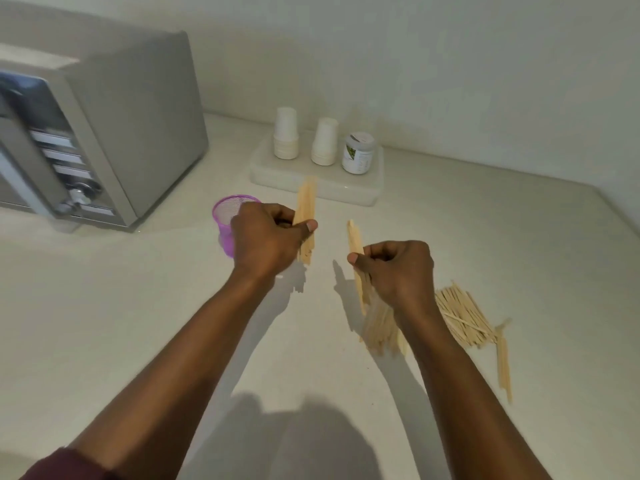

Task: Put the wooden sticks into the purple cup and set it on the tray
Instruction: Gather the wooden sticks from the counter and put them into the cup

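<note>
A person stands at a pale, smooth counter (138, 323) and reaches both bare arms out over it. The left hand (266, 237) is curled shut around a small bunch of flat, light wooden sticks (306, 216). The thumb presses the bunch against the fingers, and the sticks stand almost straight up, poking out above and below the fist. Just behind this hand, on its left side, stands the purple see-through plastic cup (227, 216). It sits upright on the counter with its mouth open at the top. The hand hides part of the cup, so it is hard to tell if they touch.

The right hand (398, 268) is also closed, pinching a few more wooden sticks (356, 244) between the thumb and the fingers. These sticks lean a little and point up and away.

Under and beside the right wrist lies a loose pile of wooden sticks (464, 317) spread flat on the counter. A few more lie a bit apart at the right edge of the pile.

Farther back, near the wall, sits a white, shallow plastic tray (311, 188). On it stand 2 stacks of white paper cups (286, 140) and a small white jar with a green label (358, 154). At the far left is a big grey metal box with a door handle (104, 133).
</note>
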